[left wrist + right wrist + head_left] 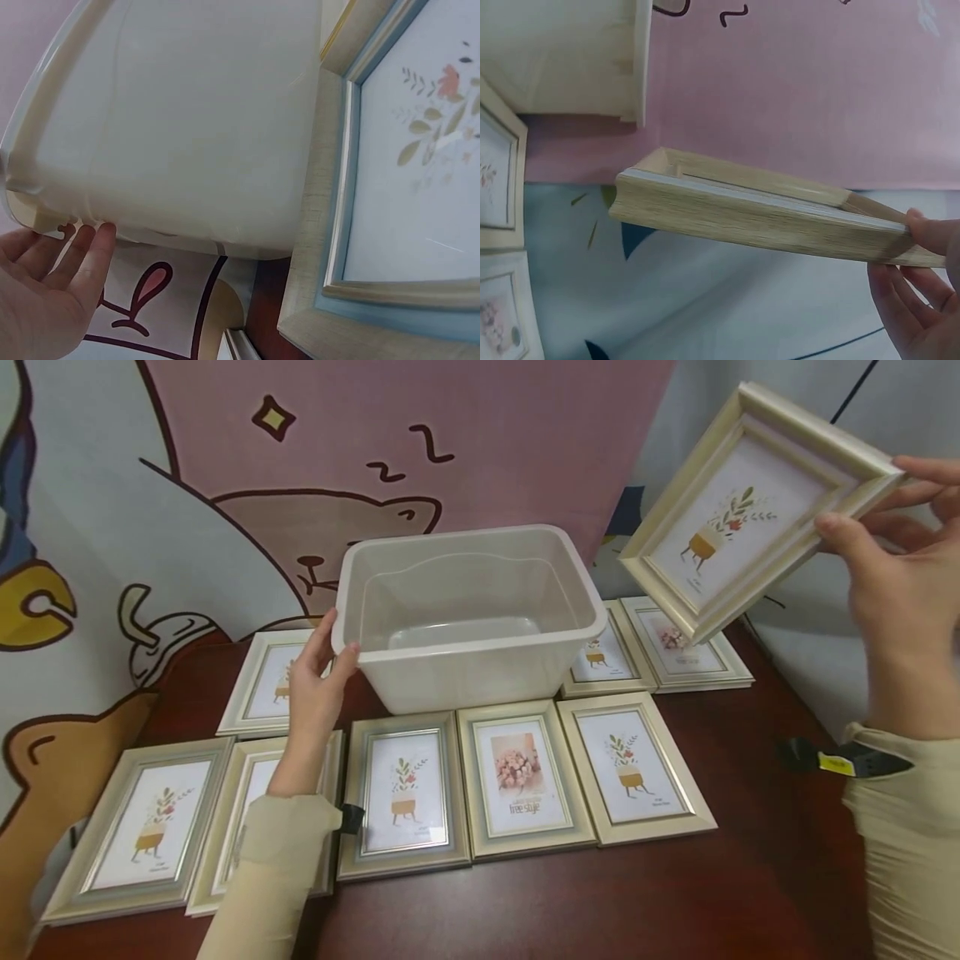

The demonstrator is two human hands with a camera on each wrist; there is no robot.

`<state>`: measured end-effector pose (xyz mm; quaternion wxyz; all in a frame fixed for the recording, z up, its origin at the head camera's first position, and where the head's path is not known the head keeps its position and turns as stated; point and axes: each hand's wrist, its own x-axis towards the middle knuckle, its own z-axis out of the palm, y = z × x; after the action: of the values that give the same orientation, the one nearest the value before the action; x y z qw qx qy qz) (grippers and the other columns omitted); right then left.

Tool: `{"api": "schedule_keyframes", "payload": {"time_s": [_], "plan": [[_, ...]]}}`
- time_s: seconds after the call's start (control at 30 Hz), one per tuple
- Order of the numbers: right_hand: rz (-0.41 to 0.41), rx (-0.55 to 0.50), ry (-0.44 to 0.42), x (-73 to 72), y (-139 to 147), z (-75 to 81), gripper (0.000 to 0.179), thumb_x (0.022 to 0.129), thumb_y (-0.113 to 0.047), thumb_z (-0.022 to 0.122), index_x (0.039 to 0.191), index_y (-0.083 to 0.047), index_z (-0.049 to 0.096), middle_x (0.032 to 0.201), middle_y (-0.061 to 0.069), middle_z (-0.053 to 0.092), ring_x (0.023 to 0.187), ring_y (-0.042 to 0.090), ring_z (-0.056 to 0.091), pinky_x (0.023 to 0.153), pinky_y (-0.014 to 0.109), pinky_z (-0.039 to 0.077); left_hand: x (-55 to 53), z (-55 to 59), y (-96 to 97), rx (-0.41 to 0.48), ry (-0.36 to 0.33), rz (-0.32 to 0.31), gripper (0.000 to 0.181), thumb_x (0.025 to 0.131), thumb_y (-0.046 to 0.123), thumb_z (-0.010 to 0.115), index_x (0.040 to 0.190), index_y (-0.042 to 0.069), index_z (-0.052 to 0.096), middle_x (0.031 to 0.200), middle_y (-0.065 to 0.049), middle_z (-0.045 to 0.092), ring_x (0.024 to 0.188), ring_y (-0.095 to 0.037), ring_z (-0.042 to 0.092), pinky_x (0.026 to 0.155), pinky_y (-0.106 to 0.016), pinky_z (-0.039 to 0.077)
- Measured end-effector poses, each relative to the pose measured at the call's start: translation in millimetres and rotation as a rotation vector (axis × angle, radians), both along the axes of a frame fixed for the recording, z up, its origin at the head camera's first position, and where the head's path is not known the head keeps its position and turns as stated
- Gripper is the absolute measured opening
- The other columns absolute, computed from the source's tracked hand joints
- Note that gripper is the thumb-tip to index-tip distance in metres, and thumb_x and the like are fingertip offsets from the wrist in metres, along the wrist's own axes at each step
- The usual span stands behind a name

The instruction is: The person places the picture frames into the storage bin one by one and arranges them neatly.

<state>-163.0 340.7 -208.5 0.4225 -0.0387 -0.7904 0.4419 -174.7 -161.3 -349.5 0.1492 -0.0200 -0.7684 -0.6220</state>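
My right hand (900, 560) pinches a cream picture frame (742, 514) by its right edge, thumb on the front and fingers behind. The frame is raised and tilted at the upper right, showing a flowerpot print. From the right wrist view, its wooden side (757, 225) appears edge-on, with the hand (922, 292) at one end. My left hand (311, 693) grips the left rim of a whitish plastic bin (465, 681), thumb at the front corner. In the left wrist view, fingertips (101, 247) touch under the bin's rim. Inside, the bin holds nothing visible.
Several picture frames lie face up on the dark red table (570, 902). A front row includes a pink-flower frame (517, 777) and a flowerpot frame (630, 764). Others flank the bin, including a right-hand one (690, 652). A cartoon-printed cloth (480, 443) hangs behind.
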Motion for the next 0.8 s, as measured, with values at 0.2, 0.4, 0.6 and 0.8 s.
{"api": "schedule_keyframes", "payload": {"time_s": [0.2, 0.4, 0.6, 0.8], "plan": [[0.094, -0.011, 0.140, -4.8, -14, 3.7, 0.045, 0.087, -0.006, 0.073, 0.128, -0.017, 0.057, 0.112, -0.009, 0.057, 0.094, -0.002, 0.067, 0.078, 0.007, 0.054, -0.4, 0.9, -1.4, -0.003, -0.011, -0.010, 0.057, 0.098, 0.024, 0.058, 0.153, 0.024, 0.042, 0.157, -0.001, 0.044, 0.137, -0.023, 0.049, 0.084, -0.005, 0.051], [0.087, -0.015, 0.182, -11.9, -30, 10.4, 0.044, 0.087, -0.009, 0.073, 0.127, -0.016, 0.057, 0.110, -0.007, 0.059, 0.096, 0.004, 0.070, 0.078, 0.010, 0.056, -3.0, 0.0, -1.8, 0.028, -0.010, -0.025, 0.057, 0.099, 0.023, 0.057, 0.153, 0.023, 0.041, 0.156, -0.004, 0.044, 0.136, -0.024, 0.049, 0.084, -0.007, 0.052], [0.136, -0.087, 0.233, -18.9, -52, 17.2, 0.044, 0.085, -0.008, 0.075, 0.124, -0.013, 0.056, 0.107, -0.004, 0.059, 0.096, 0.011, 0.072, 0.078, 0.016, 0.059, -4.9, -0.6, -1.5, 0.048, -0.019, -0.031, 0.057, 0.099, 0.022, 0.056, 0.154, 0.024, 0.040, 0.156, -0.005, 0.045, 0.135, -0.023, 0.050, 0.086, -0.010, 0.054], [0.210, -0.074, 0.294, -23.4, -75, 19.6, 0.042, 0.085, -0.011, 0.077, 0.122, -0.010, 0.057, 0.104, 0.000, 0.061, 0.096, 0.014, 0.074, 0.079, 0.018, 0.060, -4.8, -1.6, -2.0, 0.053, -0.021, -0.027, 0.057, 0.099, 0.022, 0.055, 0.154, 0.024, 0.040, 0.156, -0.006, 0.045, 0.135, -0.024, 0.050, 0.087, -0.011, 0.054]]}}
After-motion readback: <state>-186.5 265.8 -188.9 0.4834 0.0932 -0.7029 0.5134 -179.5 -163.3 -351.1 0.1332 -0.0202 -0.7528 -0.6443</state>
